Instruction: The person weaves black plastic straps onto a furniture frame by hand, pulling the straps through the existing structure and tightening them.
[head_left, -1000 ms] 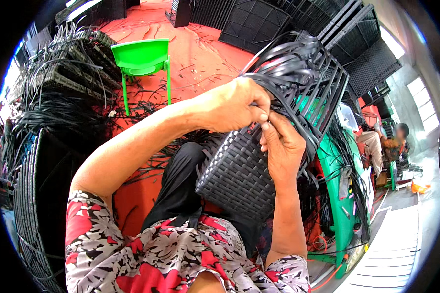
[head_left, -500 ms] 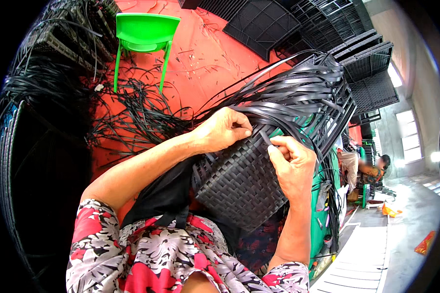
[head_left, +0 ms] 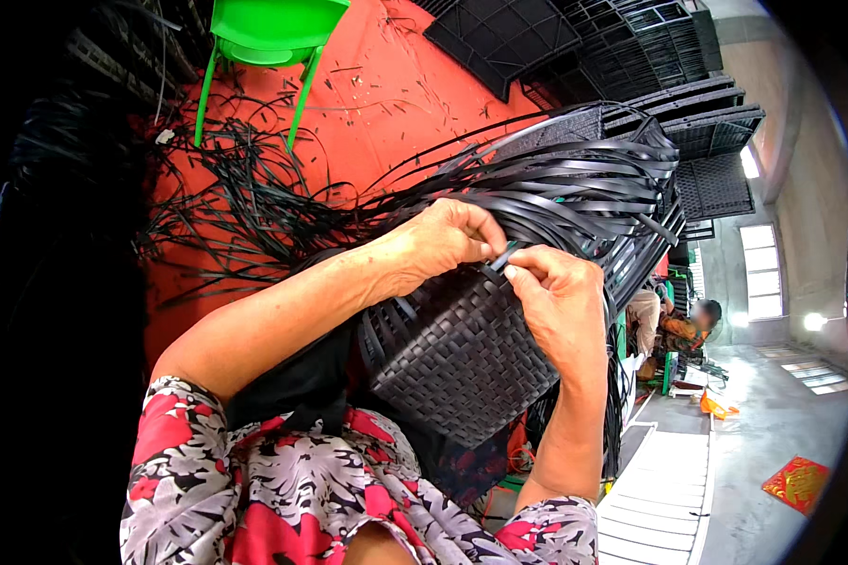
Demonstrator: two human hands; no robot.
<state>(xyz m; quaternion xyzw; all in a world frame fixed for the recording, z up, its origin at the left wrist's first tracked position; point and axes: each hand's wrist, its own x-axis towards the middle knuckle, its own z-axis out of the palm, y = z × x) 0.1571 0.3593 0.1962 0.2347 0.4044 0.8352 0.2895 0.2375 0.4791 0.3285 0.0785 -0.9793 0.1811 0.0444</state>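
A black woven piece [head_left: 466,353], plaited from flat plastic strips, rests in front of my lap with one corner toward me. At its far edge a short dark strip end [head_left: 502,258] stands up between my hands. My left hand [head_left: 450,237] is closed, thumb and forefinger pinched on that strip from the left. From the right, my right hand [head_left: 563,287] pinches the same strip between thumb and forefinger. Fingers partly hide where the strip enters the weave. Just beyond my hands lies a thick bundle of long black strips [head_left: 584,179], curving to the right.
Loose black strips [head_left: 254,202] spread over the red floor covering [head_left: 377,104] at the left. A green plastic chair [head_left: 273,33] stands at the far left. Black woven panels and frames [head_left: 504,42] are stacked at the back right. Another person [head_left: 693,325] sits farther right.
My hands have come closer together at the far edge of the woven piece, both now pinching the strip end. The view has shifted slightly, with the chair higher in the picture.
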